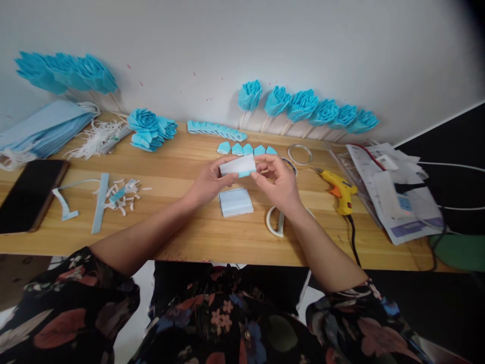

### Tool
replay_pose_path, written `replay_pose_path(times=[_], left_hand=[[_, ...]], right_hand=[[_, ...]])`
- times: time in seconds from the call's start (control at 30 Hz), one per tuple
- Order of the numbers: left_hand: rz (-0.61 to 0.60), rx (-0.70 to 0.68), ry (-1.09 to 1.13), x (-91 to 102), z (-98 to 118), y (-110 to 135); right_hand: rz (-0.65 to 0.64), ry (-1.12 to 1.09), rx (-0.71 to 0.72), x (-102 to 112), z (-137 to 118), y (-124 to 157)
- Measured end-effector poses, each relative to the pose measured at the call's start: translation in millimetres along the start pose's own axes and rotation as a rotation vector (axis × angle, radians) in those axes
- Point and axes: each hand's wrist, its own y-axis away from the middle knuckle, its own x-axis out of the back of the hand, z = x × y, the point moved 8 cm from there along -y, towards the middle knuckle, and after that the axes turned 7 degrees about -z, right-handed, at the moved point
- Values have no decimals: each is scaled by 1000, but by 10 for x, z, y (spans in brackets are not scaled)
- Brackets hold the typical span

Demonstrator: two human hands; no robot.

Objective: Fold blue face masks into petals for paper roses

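Observation:
Between my two hands, above the middle of the table, is a small white piece of mask fabric with a light-blue folded lower edge. My left hand pinches its left end, thumb in front. The right end is gripped by the thumb and fingers of my right hand. Just below lies a stack of pale cut fabric pieces. Behind my hands sits a row of small folded blue petals. White-handled scissors rest under my right wrist, partly hidden by it.
Blue fabric roses on sticks lean along the wall. A yellow glue gun lies right, near papers. A tape roll is behind. Left are a phone, face masks, scraps and more roses.

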Motion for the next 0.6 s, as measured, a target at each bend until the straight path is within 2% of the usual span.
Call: replay_pose_path(times=[0.23,0.6], left_hand=[[-30,-20,-82,-43,65,29],[-83,-77,-25,-69,47,5]], right_hand=[[-153,-208,-85,-117,130,-12],[-154,-153,-122,-132,144,-2]])
